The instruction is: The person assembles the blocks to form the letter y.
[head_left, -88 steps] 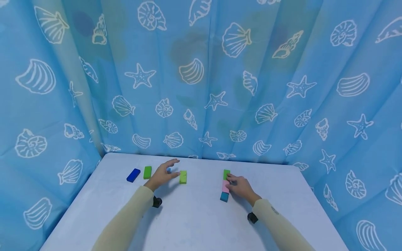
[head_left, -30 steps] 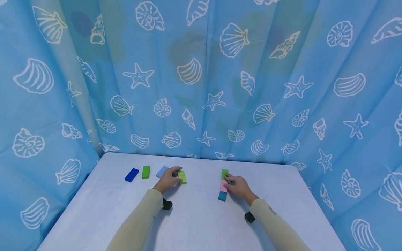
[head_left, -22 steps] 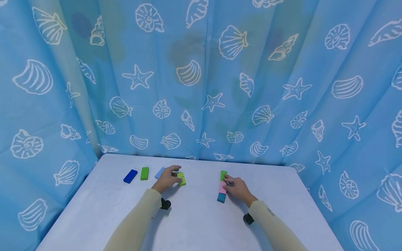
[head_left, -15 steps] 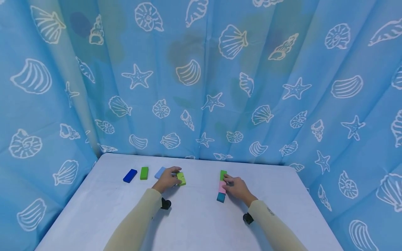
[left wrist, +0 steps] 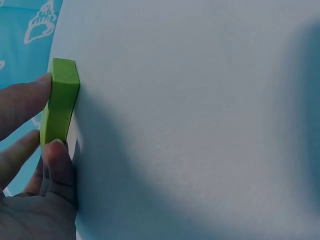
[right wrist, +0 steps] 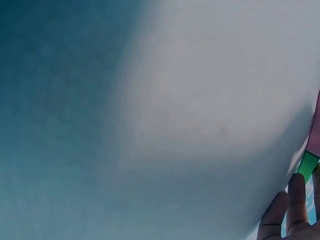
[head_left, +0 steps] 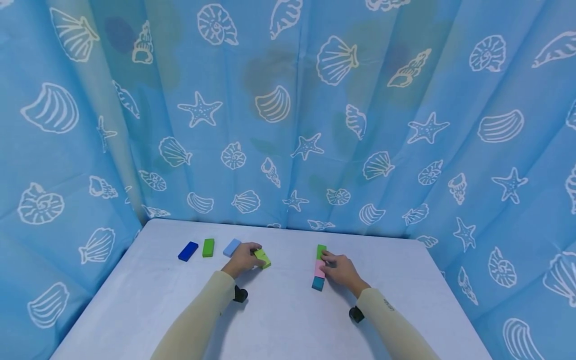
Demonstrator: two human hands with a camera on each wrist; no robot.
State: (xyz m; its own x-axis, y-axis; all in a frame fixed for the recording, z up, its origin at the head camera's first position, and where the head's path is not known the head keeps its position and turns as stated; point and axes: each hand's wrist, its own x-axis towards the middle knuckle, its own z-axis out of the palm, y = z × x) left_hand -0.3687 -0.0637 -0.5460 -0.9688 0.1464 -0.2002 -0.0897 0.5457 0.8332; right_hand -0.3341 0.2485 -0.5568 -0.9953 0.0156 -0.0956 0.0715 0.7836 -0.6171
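Between thumb and fingertips, my left hand (head_left: 244, 258) grips a yellow-green block (head_left: 263, 258), turned slantwise near the table's middle. The left wrist view shows the same block (left wrist: 62, 107) pinched at its side and end. Further right, a green block (head_left: 321, 248), a pink block (head_left: 319, 270) and a teal block (head_left: 317, 284) stand end to end in a row. My right hand (head_left: 343, 270) rests its fingertips against the green and pink ones from the right. In the right wrist view, fairly straight fingers touch the green block (right wrist: 307, 165), just below the pink block (right wrist: 314, 132).
Left of my left hand lie a light blue block (head_left: 232, 247), a green block (head_left: 208, 247) and a dark blue block (head_left: 188, 251), spaced apart. A white cloth covers the table (head_left: 288, 310). A blue shell-patterned curtain (head_left: 288, 125) hangs behind its far edge.
My left hand has gone from reaching beside the yellow-green block to gripping it, then turned it and shifted it slightly right. My right hand stays at the row.
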